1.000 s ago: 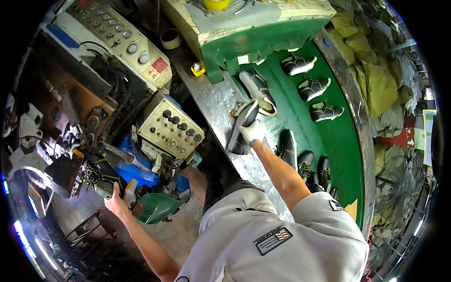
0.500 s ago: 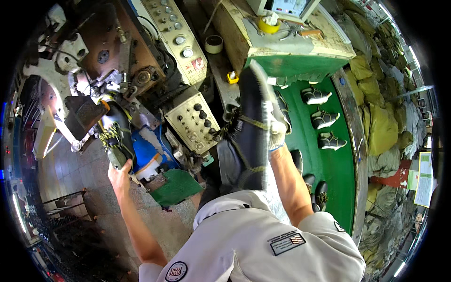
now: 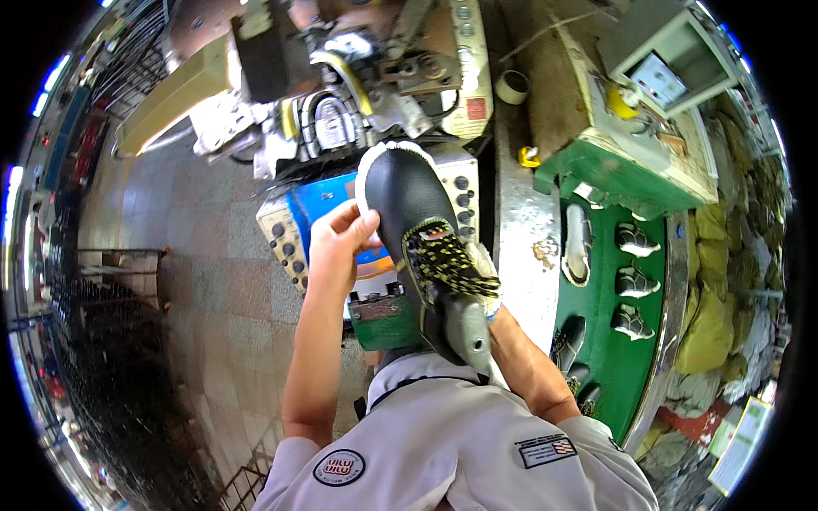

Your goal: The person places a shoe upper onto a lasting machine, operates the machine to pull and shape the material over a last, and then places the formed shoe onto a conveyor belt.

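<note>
A black shoe upper (image 3: pixel 413 223) with yellow-and-black laces and a white toe edge sits on a grey last, held up in front of my chest, toe pointing away. My left hand (image 3: pixel 339 247) grips its left side near the toe. My right hand (image 3: pixel 486 272), in a pale glove, is mostly hidden behind the shoe and holds it near the laces and heel. Just beyond the toe stands a machine head (image 3: pixel 332 119) with metal clamps.
A button panel (image 3: pixel 285 234) and blue machine part lie under the shoe. To the right, a green conveyor table (image 3: pixel 648 358) carries several shoes (image 3: pixel 635 238). A tape roll (image 3: pixel 512 86) rests on the bench, and yellow-green sacks (image 3: pixel 716 315) are piled far right.
The shoe has been brought from the right side to the centre and my left hand has left the machine and taken hold of it. The view has swung toward the machine.
</note>
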### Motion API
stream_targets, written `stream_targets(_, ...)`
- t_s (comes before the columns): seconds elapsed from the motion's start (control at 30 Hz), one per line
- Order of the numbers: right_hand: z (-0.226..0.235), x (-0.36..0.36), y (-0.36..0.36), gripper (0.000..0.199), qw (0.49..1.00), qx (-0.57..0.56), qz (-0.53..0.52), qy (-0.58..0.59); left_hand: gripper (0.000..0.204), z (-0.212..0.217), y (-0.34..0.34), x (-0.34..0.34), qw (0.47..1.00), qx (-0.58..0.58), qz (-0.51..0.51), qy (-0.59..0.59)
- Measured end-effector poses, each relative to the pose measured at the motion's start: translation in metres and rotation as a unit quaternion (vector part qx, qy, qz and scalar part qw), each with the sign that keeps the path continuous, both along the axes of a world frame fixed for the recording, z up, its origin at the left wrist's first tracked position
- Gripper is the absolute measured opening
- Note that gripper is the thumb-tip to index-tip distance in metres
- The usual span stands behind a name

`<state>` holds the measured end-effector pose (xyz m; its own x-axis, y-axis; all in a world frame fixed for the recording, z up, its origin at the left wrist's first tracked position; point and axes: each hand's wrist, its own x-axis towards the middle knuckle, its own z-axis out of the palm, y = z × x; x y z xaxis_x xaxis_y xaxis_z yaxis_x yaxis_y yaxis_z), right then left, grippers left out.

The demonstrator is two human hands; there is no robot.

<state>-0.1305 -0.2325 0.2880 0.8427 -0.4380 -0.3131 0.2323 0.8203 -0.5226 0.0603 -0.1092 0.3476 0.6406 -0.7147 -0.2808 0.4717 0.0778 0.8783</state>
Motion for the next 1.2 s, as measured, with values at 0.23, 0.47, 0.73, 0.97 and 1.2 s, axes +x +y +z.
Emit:
stream_targets(0.23,0.012,0.072,0.005,0.048,0.979,-0.168,0.088,0.075,0.016,-0.040,0.026,0.067,0.998,0.037,0.056,-0.001)
stream_targets(0.47,0.017,0.127,0.006,0.052,0.984,-0.161,0.041,0.060,0.036,-0.043,0.013,0.099,0.982,0.056,0.179,-0.011)
stream_targets(0.73,0.010,0.192,-0.003,0.041,0.993,-0.116,-0.017,0.008,0.041,-0.045,-0.001,0.127,0.967,-0.033,0.252,-0.002)
stream_targets(0.97,-0.016,0.224,0.013,0.043,0.984,-0.166,-0.060,0.030,0.031,-0.064,-0.003,0.121,0.973,0.011,0.209,-0.093)
stream_targets(1.2,0.006,0.208,0.001,0.040,0.978,-0.200,-0.048,0.029,0.051,-0.061,-0.010,0.099,0.984,0.012,0.134,0.116)
